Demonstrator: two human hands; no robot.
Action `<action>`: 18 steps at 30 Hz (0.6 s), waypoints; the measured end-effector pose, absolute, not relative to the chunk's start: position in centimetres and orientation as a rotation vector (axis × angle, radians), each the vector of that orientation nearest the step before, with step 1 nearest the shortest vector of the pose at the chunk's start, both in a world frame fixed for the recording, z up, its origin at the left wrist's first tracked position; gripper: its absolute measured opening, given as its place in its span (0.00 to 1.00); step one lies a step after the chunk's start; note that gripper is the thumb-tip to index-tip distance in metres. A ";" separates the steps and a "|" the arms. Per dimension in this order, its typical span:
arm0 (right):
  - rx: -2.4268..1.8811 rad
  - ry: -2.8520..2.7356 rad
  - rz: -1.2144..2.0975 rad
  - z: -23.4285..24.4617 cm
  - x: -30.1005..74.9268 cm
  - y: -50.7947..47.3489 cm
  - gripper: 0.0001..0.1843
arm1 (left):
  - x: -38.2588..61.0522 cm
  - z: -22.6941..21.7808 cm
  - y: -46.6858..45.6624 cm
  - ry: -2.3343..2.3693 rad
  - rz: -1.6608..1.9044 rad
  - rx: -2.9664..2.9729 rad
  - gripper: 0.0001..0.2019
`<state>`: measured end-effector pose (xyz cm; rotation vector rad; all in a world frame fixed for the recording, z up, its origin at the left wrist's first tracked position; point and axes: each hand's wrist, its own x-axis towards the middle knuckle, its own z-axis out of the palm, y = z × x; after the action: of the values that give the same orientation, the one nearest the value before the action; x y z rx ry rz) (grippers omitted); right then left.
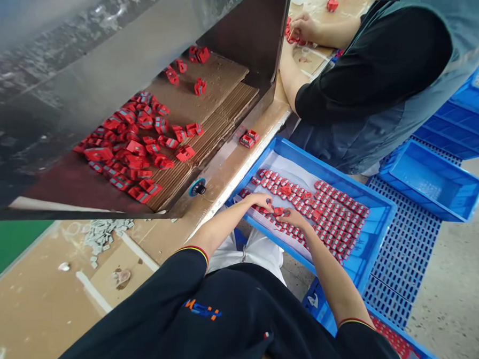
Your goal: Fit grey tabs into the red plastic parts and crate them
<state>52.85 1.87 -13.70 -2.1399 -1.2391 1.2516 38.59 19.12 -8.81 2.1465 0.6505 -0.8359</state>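
Reaching over a blue tray [304,162], the person's left hand [258,201] and right hand [291,218] sit close together above rows of small red parts [334,211] lined up on a white sheet [280,173]. The left hand's grip is curled downward, its fingers touching the near end of the rows. The right hand's grip is loosely spread, its fingers lying over a few parts that sit out of line. Neither grip clearly shows whether a part is pinched, so that cannot be told. The rows fill most of the sheet, and a few parts lie crooked among them.

Left of the tray, a desk [110,269] carries a metal hood [68,85] over a sheet of cardboard [204,92]. A loose heap of red pieces [120,152] lies on and beside the cardboard. Two more red pieces [247,138] sit on the desk beside it, and a patch of grey bits [104,234] lies on the desk below the hood. Across the desk, a co-worker's hand [303,27] touches red pieces. A blue crate [432,179] stands on a blue plastic grid [404,247] on the floor.
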 end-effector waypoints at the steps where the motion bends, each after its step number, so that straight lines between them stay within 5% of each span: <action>1: -2.129 -1.229 1.254 -13.9 52.7 1.9 0.19 | 38.5 -9.0 19.1 0.644 -0.815 2.129 0.29; 6: -2.114 -1.143 1.198 -14.7 51.5 2.1 0.31 | 38.4 -9.4 18.6 0.644 -0.686 2.017 0.27; 12: -2.071 -1.029 1.163 -14.5 50.8 2.3 0.20 | 38.5 -9.7 18.4 0.706 -0.535 1.828 0.25; 18: -1.986 -0.907 1.175 -13.3 50.8 2.8 0.21 | 38.4 -9.8 18.3 0.785 -0.430 1.559 0.23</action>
<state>50.78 2.82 -13.34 -1.9860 -0.9068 1.1752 38.39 18.33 -9.77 1.5590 0.7854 -0.4302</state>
